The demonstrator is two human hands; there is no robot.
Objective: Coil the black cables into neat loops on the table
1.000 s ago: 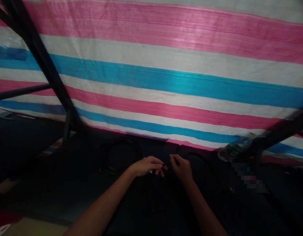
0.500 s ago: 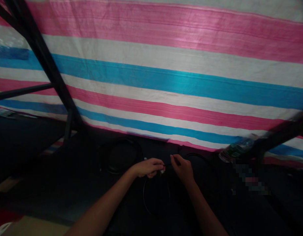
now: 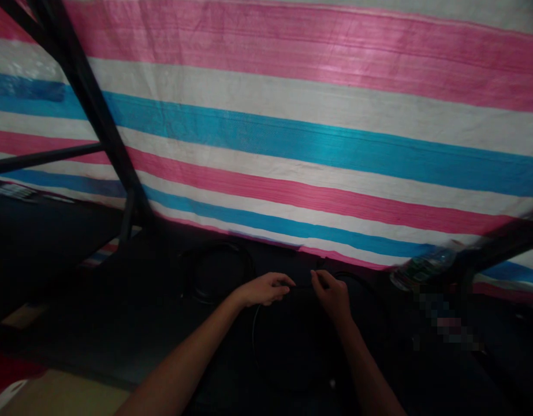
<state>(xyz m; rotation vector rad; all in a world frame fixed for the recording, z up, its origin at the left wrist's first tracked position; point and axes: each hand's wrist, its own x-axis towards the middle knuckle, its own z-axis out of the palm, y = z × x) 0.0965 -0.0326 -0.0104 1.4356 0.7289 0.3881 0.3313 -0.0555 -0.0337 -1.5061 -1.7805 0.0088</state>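
Note:
My left hand (image 3: 268, 289) is over the dark surface with thumb and fingers slightly apart, and I see nothing gripped in it. To its right, my right hand (image 3: 333, 294) is closed in a pinch. A thin black cable (image 3: 303, 286) runs from its fingertips toward the left fingertips. Below the hands curves a thin loop of cable (image 3: 254, 335), barely visible in the dark. A small white piece (image 3: 332, 383) shows low between the forearms; its kind is too dim to tell.
A coiled black cable (image 3: 209, 297) lies left of my hands. At the right a clear plastic bottle (image 3: 424, 267) lies by a dark metal frame bar (image 3: 504, 245). Another frame bar (image 3: 99, 121) slants at the left. A striped tarp (image 3: 292, 156) hangs behind.
The small white piece at my left fingertips has gone from them, and those fingers have parted. My right hand has shifted slightly right, widening the gap between the hands.

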